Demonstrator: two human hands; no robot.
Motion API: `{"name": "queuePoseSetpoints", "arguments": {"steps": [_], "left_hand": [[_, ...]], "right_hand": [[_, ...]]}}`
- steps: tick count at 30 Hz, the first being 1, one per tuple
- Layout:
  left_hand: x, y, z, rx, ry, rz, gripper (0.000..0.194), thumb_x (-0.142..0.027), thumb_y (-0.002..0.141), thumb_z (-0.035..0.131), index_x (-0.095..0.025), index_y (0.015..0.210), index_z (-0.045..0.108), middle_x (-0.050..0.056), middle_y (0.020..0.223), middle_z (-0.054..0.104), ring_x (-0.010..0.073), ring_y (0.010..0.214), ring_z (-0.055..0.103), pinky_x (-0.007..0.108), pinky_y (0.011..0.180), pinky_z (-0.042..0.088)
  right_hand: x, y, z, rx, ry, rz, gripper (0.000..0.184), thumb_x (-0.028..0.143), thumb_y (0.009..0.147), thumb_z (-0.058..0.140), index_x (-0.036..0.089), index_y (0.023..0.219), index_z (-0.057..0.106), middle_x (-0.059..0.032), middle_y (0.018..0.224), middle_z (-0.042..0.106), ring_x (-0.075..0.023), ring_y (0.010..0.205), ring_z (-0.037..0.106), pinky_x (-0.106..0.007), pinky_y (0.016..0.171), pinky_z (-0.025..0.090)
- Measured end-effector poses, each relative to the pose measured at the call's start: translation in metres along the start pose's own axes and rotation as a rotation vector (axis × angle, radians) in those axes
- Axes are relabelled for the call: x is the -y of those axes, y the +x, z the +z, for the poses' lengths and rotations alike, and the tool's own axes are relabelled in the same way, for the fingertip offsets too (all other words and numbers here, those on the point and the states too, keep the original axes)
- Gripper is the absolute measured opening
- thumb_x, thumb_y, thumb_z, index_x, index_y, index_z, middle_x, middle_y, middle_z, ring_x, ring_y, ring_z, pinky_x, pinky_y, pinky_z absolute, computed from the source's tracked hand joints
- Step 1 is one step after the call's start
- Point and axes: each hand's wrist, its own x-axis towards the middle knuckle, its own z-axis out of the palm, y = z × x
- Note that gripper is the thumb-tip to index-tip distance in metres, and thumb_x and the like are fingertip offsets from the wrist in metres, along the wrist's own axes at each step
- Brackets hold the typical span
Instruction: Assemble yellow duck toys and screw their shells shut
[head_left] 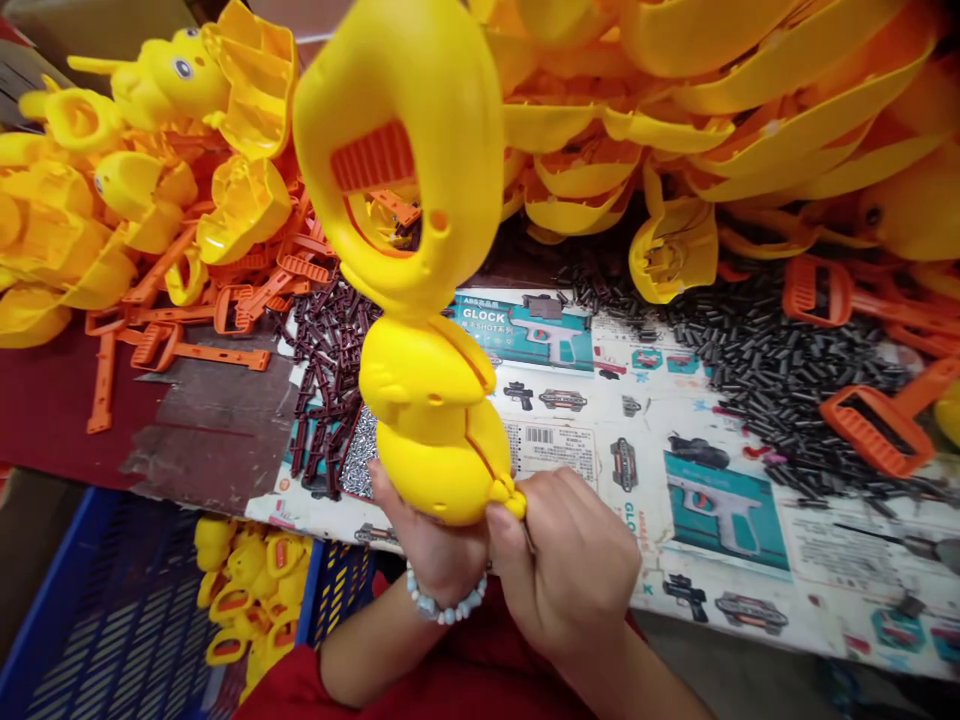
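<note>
I hold a yellow plastic toy [420,300] upright above the table edge: a ring-shaped handle with an orange trigger piece [373,157] on top and a rounded body below. My left hand [427,545], with a bead bracelet at the wrist, is wrapped around the toy's lower end from underneath. My right hand [574,565] is closed in a pinch on a small yellow tip [514,498] at the bottom of the toy.
Yellow toy shells [675,110] are heaped across the back, orange trigger parts [187,330] at the left and right, small dark pins [757,360] and dark brown pieces [330,370] on printed cardboard [675,450]. A blue crate [112,600] with finished yellow toys [247,590] stands lower left.
</note>
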Motion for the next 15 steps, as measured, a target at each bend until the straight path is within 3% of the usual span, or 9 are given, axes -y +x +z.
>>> {"name": "queuePoseSetpoints", "arguments": {"steps": [4,8,12,15], "left_hand": [[0.008,0.004,0.001,0.0,0.036,0.175,0.064,-0.069,0.064,0.061,-0.026,0.111,0.061,0.003,0.089,0.071,0.0202,0.078,0.068,0.027,0.068,0.055],[0.008,0.003,-0.004,0.192,0.135,0.098,0.063,-0.06,0.069,0.066,-0.024,0.118,0.052,0.006,0.099,0.068,0.0217,0.088,0.067,0.03,0.075,0.055],[-0.002,0.001,-0.011,0.347,0.205,0.051,0.063,-0.049,0.07,0.071,-0.025,0.123,0.046,0.008,0.107,0.066,0.0235,0.094,0.066,0.033,0.081,0.054],[-0.009,0.004,-0.011,0.436,0.269,0.041,0.064,-0.045,0.071,0.071,-0.024,0.125,0.047,0.01,0.11,0.065,0.0255,0.098,0.065,0.034,0.082,0.055]], "right_hand": [[-0.026,0.0,-0.001,0.046,0.195,0.095,0.033,0.023,0.1,0.036,0.014,0.068,0.038,-0.0007,0.064,0.038,-0.0136,0.059,0.035,-0.027,0.055,0.021],[-0.046,-0.001,-0.002,0.121,0.303,0.287,0.037,0.029,0.105,0.032,0.014,0.071,0.037,0.0019,0.061,0.037,-0.0102,0.053,0.035,-0.022,0.048,0.025],[-0.048,-0.003,-0.005,0.149,0.325,0.39,0.042,0.037,0.106,0.029,0.014,0.072,0.038,0.0018,0.06,0.037,-0.0098,0.05,0.035,-0.02,0.044,0.026],[-0.039,-0.013,-0.023,0.061,0.2,0.421,0.038,0.039,0.104,0.035,0.013,0.079,0.048,-0.0003,0.068,0.044,-0.0109,0.057,0.041,-0.019,0.049,0.032]]}}
